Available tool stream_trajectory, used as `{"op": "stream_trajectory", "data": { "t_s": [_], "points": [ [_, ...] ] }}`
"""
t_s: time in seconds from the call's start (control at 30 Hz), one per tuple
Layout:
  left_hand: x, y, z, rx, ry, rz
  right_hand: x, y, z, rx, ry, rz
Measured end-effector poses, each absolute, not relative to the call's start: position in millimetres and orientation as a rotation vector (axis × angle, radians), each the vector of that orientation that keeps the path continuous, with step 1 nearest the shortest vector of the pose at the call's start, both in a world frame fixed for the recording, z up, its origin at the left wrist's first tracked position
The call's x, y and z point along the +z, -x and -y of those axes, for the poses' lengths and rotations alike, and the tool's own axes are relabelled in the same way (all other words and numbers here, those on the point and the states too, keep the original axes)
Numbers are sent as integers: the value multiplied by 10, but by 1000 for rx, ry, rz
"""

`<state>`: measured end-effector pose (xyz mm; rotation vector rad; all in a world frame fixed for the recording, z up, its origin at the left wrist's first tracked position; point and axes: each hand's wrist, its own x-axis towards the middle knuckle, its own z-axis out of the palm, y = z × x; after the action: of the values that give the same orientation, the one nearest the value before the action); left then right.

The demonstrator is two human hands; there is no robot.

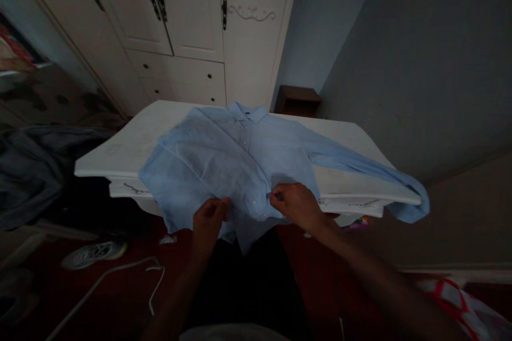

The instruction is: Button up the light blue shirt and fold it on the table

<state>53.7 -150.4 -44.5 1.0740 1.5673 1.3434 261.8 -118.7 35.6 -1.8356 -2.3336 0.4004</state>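
A light blue button shirt [240, 154] lies front up on a white table [124, 149], its collar at the far side. One sleeve is folded across the chest; the other stretches right and hangs over the table's end. My left hand [208, 221] pinches the shirt's hem at the near edge. My right hand [294, 203] grips the hem beside the button strip, fingers curled on the cloth.
A white wardrobe [192, 21] stands behind the table, with a small brown stand [298, 98] beside it. Dark clothing [36, 170] is heaped at left. A white shoe [94, 253] and a wire hanger [154, 277] lie on the red floor. Patterned fabric [460, 303] sits at lower right.
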Motion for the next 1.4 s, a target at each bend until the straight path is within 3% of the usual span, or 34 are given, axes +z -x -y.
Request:
{"op": "stream_trajectory", "data": {
  "t_s": [0.13,0.27,0.83,1.17,1.4],
  "points": [
    [-524,-683,1518,1208,-1020,-1479,325,-2686,1101,836,1702,2103],
    [-512,-700,1520,1192,-1048,-1470,298,-2732,1078,1017,1619,1983],
    [-469,-622,1830,1392,-764,-1386,447,-2799,1066,1051,1578,2144],
    [-541,-818,1790,1176,-729,-1180,248,-2699,1358,933,1664,2373],
    [-576,-737,1898,1038,-848,-1260,-108,-2660,1381,1304,1608,2029]
  ]
}}
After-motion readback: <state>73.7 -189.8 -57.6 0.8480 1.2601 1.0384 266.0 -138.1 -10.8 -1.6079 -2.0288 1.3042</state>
